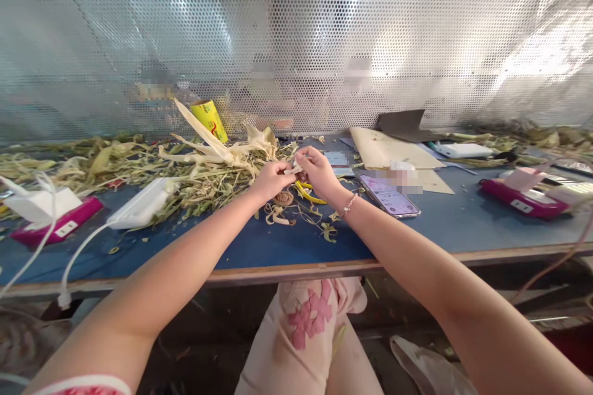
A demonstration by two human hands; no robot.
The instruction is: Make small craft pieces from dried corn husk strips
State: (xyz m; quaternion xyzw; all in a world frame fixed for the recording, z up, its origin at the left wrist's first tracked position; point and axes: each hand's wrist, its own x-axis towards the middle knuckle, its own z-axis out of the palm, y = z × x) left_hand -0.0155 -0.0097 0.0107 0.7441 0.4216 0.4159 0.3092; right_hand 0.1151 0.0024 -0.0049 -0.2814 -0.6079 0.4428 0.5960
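Both hands meet above the blue table (296, 247), fingers pinched together. My left hand (272, 179) grips one side of a small pale strip (293, 170) that looks like dried husk. On its other side, my right hand (319, 168) is closed on the same strip; the fingers hide much of it. Just below lie a brown coiled disc (283, 198), a yellow curved object (311, 196) partly behind my right hand, and a curled pale strip (278, 216). A heap of dried husks and leaves (208, 182) spreads left of my left hand.
Right of my hands lie a phone (388, 195) and brown paper sheets (393, 151). A yellow tube (210, 120) leans by the perforated metal screen (315, 43). A white power bank (141, 203) with a cable and magenta power strips (60, 222) sit toward the sides.
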